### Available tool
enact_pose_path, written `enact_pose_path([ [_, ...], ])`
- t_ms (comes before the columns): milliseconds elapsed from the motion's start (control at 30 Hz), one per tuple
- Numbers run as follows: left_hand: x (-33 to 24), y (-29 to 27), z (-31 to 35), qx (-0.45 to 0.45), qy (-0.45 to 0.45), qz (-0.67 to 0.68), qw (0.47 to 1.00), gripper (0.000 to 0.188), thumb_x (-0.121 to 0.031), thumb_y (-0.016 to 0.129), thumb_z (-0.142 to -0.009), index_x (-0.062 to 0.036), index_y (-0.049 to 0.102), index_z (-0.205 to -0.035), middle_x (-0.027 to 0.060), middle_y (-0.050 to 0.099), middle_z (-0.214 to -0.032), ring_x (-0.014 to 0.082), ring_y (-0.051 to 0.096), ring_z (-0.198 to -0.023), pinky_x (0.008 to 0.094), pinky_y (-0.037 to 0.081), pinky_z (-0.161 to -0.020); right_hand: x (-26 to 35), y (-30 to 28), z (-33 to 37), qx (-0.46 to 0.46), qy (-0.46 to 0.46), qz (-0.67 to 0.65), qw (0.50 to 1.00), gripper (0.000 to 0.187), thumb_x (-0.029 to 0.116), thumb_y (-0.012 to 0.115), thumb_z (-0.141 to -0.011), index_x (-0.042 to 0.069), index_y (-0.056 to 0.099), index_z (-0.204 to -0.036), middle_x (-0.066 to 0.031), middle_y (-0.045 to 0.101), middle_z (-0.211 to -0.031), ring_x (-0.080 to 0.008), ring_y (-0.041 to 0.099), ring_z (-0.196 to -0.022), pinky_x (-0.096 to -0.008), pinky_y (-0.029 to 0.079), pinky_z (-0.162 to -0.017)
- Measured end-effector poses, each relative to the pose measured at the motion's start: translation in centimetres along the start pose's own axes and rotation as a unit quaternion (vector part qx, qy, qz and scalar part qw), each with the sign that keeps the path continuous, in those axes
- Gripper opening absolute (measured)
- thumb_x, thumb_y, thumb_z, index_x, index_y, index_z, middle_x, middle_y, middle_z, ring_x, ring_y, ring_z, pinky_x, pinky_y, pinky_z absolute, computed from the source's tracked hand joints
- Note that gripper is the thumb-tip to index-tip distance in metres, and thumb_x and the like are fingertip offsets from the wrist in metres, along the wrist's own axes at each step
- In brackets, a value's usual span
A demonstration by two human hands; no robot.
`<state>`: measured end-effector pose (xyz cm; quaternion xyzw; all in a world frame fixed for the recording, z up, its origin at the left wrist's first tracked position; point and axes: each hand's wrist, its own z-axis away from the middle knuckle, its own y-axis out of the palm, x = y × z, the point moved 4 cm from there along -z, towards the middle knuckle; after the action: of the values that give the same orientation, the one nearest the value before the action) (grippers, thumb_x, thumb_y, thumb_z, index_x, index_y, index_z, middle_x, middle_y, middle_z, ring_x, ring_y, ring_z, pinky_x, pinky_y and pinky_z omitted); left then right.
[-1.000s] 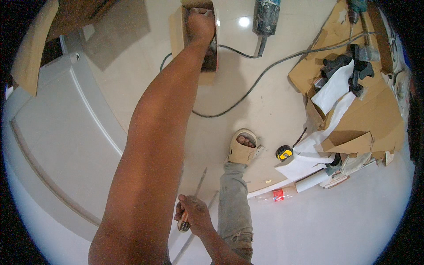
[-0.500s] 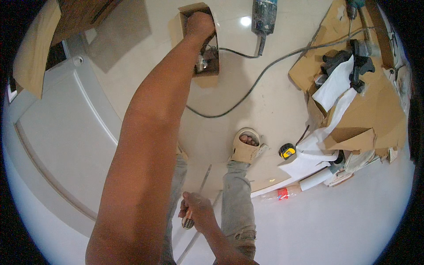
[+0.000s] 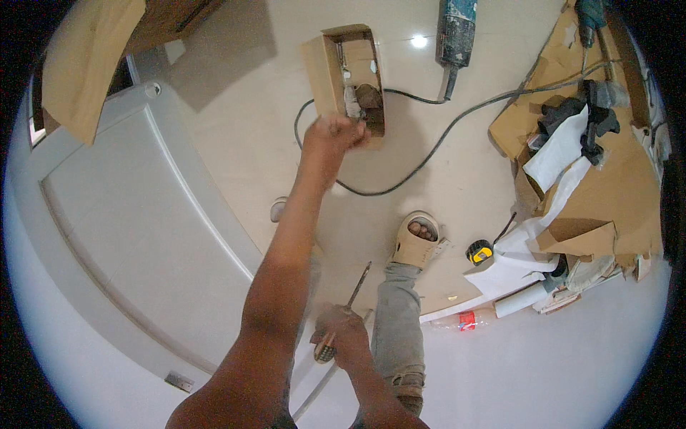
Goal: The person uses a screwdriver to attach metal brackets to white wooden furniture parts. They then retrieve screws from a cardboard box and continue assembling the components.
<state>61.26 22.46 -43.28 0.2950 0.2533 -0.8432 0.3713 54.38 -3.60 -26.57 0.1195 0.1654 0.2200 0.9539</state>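
My left hand (image 3: 334, 136) is at the near edge of an open cardboard box (image 3: 319, 71) on the floor. Its fingers are curled together and slightly blurred; anything in them is too small or hidden to name. Inside the box lie small items, among them a brown lump (image 3: 369, 96) and a pale wrapped piece (image 3: 351, 101). Close to my body, my right hand (image 3: 343, 334) is closed round the handle of a screwdriver (image 3: 359, 286). The shaft points up and away from me.
A black cord (image 3: 429, 154) loops over the tiles beside a blue-black power tool (image 3: 457, 36). At left lies a grey panel door (image 3: 143, 207). To the right are flattened cardboard (image 3: 614, 186), a tape measure (image 3: 479, 252), a drill (image 3: 589, 21) and a plastic bottle (image 3: 464, 319).
My left hand has come out of the box and back toward me, now at its near edge. My right hand still grips the screwdriver. The whole view has shifted slightly.
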Motion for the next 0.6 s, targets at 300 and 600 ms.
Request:
enact_pose_path([
  [300,3.9,-1.4,1.5,0.116,-0.058,0.489,0.862,0.011,-0.004,0.056,-0.084,-0.0034,0.058,-0.095,0.0083,0.062,-0.088,0.0251,0.066,-0.087,0.0359,0.056,-0.077,-0.6,-0.1,-0.4,-0.012,-0.007,-0.045,0.999,0.027,0.032,0.064,-0.091,0.006,0.058,-0.087,-0.0038,0.057,-0.071,-0.0153,0.058,-0.061,-0.0316,0.055,-0.059],
  [600,-1.2,3.8,-2.2,-0.046,0.134,-0.556,0.819,0.024,-0.013,0.056,-0.086,-0.001,0.055,-0.107,0.0177,0.068,-0.084,0.0308,0.069,-0.08,0.0397,0.057,-0.066,-1.0,-0.1,-0.4,-0.013,-0.01,-0.034,0.999,0.027,0.031,0.066,-0.089,0.005,0.059,-0.087,-0.0037,0.057,-0.069,-0.0145,0.058,-0.057,-0.031,0.055,-0.056],
])
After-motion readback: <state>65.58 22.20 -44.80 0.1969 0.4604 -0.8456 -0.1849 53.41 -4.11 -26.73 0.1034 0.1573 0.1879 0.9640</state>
